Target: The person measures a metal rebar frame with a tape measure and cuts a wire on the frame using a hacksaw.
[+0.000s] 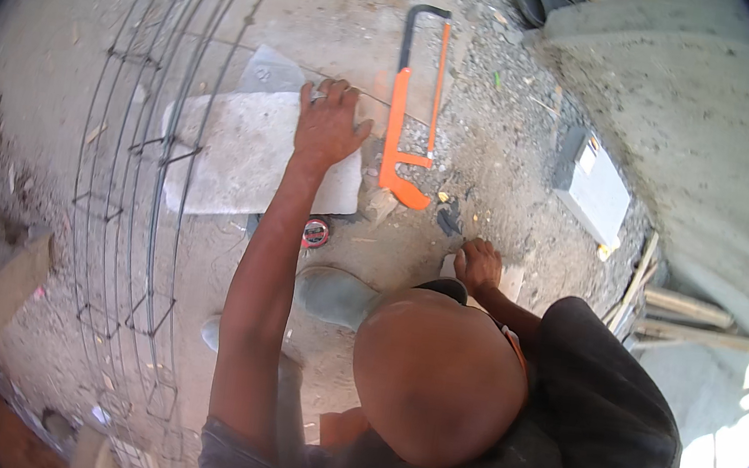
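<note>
Neither of my own hands is in view. Below me a person in a dark shirt (595, 420) bends low, head in the lower middle. That person's left hand (330, 126) lies spread, palm down, on the far right part of a dusty white slab-like sheet (252, 167). Their right hand (479, 264) presses down by a small pale flat piece (513, 277) on the ground; what its fingers touch is unclear. An orange hacksaw (395, 124) with a black front lies right of the left hand. A red and black tape measure (316, 233) sits at the sheet's near edge.
A long cage of tied steel bars (165, 148) runs down the left side, overlapping the sheet. A pale grey block (597, 188) lies at right, before a sloping concrete surface (681, 94). Wood strips (688, 307) are stacked below it. Gravel and debris cover the ground.
</note>
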Action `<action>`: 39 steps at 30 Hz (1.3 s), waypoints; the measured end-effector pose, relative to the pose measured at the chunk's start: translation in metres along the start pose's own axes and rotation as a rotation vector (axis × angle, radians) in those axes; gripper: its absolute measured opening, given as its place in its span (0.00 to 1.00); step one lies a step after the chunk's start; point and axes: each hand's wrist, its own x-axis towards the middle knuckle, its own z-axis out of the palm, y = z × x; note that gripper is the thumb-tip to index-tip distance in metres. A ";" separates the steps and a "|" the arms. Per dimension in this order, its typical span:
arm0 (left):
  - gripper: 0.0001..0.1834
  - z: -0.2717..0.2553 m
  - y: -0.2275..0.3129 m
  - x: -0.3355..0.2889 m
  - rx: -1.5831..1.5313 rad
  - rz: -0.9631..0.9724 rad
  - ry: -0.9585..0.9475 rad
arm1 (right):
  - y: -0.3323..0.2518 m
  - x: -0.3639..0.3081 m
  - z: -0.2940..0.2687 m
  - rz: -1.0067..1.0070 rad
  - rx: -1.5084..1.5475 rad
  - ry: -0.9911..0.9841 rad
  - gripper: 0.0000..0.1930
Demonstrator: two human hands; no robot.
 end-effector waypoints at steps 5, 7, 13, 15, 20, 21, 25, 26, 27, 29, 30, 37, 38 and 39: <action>0.22 -0.131 0.002 -0.006 -0.159 0.001 -0.148 | 0.016 -0.005 0.015 -0.025 0.060 -0.098 0.13; 0.20 -0.198 -0.007 -0.030 -0.034 -0.001 -0.100 | 0.017 -0.007 0.015 -0.023 0.063 -0.138 0.13; 0.18 -0.366 0.032 -0.178 0.446 -0.409 -0.058 | 0.031 -0.003 0.011 -0.072 0.092 -0.193 0.14; 0.18 -0.383 0.054 -0.222 0.381 -0.575 -0.106 | 0.052 0.000 0.005 -0.060 0.086 -0.180 0.14; 0.19 -0.437 0.141 -0.346 0.196 -0.993 -0.150 | 0.043 0.000 0.010 -0.192 0.171 -0.207 0.17; 0.19 -0.429 0.148 -0.361 0.116 -1.037 -0.105 | 0.048 0.003 0.008 -0.202 0.171 -0.193 0.17; 0.19 -0.417 0.185 -0.394 -0.089 -1.009 0.078 | 0.051 0.006 0.008 -0.278 0.208 -0.165 0.20; 0.20 -0.413 0.191 -0.389 -0.074 -1.012 0.042 | 0.056 0.011 0.005 -0.285 0.212 -0.148 0.20; 0.20 -0.410 0.194 -0.382 -0.061 -1.014 0.006 | 0.059 0.016 0.003 -0.297 0.219 -0.135 0.21; 0.21 -0.410 0.198 -0.395 -0.025 -0.950 0.027 | 0.051 0.016 0.005 -0.342 0.253 -0.139 0.22; 0.21 -0.403 0.194 -0.398 -0.031 -0.949 0.042 | 0.051 0.018 0.003 -0.355 0.263 -0.134 0.23; 0.23 -0.319 0.131 -0.409 -0.059 -0.884 0.125 | 0.038 0.041 -0.023 -0.382 0.381 -0.145 0.28; 0.23 -0.303 0.117 -0.409 -0.030 -0.882 0.141 | 0.035 0.041 -0.027 -0.384 0.413 -0.158 0.28; 0.24 -0.289 0.099 -0.405 0.001 -0.875 0.159 | 0.032 0.043 -0.033 -0.377 0.445 -0.171 0.29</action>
